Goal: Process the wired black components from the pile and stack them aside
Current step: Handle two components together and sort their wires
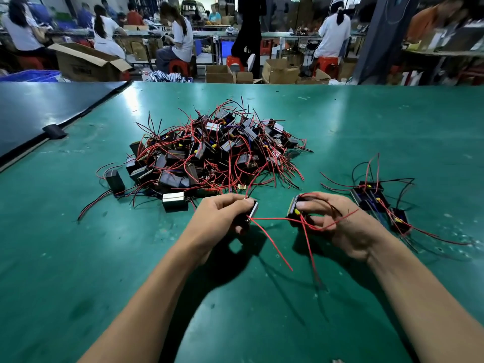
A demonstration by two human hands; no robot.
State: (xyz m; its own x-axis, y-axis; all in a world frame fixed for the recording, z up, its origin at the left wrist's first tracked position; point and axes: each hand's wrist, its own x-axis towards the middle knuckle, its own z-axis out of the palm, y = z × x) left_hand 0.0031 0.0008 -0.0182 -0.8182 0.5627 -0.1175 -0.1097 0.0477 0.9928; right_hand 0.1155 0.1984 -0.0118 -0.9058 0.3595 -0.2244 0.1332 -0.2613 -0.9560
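Left hand (222,214) grips one black boxy red-wired component (253,208), right hand (340,226) a second component (294,212), seemingly to separate their crossed leads. The pile (209,153) lies within reach beyond both hands; finished units (377,203) sit just right of the right hand.

Green-matted desk (366,121), light glare at 12 o'clock. Dark panel (39,108) overlaps it at 10 o'clock. Beyond: open cardboard boxes (78,65), red stools (179,66), seated workers in white (182,35) at long benches. Blue crate (31,76) at 10, dark pillar (377,35) at 1.
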